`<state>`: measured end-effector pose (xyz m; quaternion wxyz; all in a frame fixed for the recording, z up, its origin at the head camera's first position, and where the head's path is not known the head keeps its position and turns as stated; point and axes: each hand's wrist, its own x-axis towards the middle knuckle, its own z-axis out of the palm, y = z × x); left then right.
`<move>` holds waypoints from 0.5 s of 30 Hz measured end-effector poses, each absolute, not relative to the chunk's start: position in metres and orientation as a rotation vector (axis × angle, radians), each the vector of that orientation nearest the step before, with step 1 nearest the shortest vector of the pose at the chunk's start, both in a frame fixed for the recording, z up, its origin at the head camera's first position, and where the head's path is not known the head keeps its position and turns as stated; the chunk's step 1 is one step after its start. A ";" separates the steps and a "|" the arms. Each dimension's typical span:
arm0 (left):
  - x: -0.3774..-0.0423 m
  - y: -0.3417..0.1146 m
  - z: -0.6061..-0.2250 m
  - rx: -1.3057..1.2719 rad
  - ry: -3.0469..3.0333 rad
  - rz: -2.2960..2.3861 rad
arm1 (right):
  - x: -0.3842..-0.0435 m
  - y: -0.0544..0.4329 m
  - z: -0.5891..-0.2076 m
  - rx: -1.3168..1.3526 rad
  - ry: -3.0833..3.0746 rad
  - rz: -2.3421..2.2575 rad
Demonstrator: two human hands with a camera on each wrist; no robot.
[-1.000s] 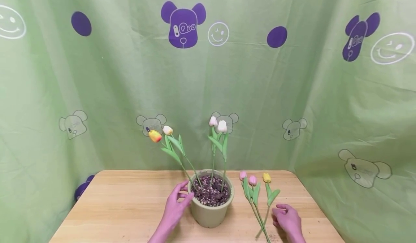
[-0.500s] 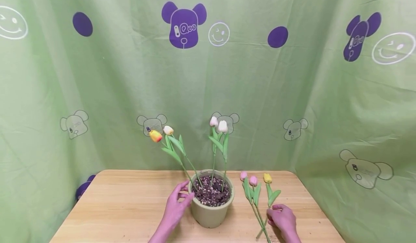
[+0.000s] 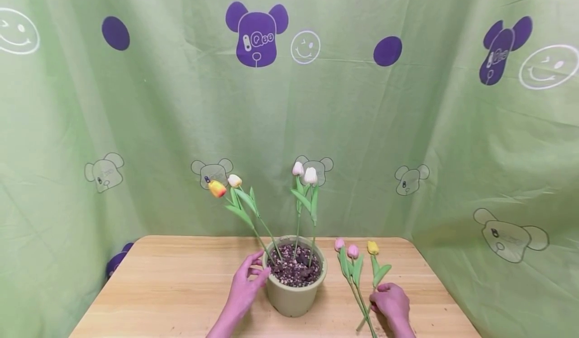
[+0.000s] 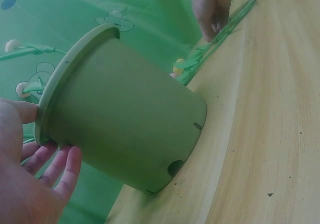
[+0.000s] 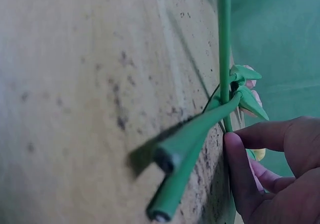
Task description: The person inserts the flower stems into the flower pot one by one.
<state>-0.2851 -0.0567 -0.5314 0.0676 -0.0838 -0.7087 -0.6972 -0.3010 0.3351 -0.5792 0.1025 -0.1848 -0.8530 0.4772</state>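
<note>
A green flowerpot [image 3: 291,298] with dark soil stands on the table, an orange-yellow tulip [image 3: 217,188] and several whitish tulips [image 3: 310,176] upright or leaning in it. My left hand [image 3: 243,288] holds the pot's left rim, thumb at the edge and fingers curled beneath it, as the left wrist view shows. Right of the pot lie two pink tulips [image 3: 353,251] and a yellow tulip [image 3: 373,248], their stems crossing. My right hand [image 3: 392,304] pinches the yellow tulip's stem between thumb and forefinger; the right wrist view shows the stem [image 5: 225,49] at the fingertips.
The light wooden table [image 3: 181,277] carries dark crumbs of soil near its front right. A green printed curtain [image 3: 353,117] hangs behind it and along both sides. The pink tulips' stems [image 5: 190,149] lie beside the right hand.
My right hand has moved left to the yellow tulip and now pinches its stem. The left hand and the pot have stayed in place.
</note>
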 end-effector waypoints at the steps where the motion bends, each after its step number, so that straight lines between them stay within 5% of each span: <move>1: -0.285 -0.057 -0.531 -0.255 -2.136 -2.098 | -0.302 0.335 -0.579 -0.546 -2.518 1.402; 15: -0.287 -0.057 -0.533 -0.271 -2.133 -2.105 | -0.299 0.345 -0.580 -0.572 -2.479 1.518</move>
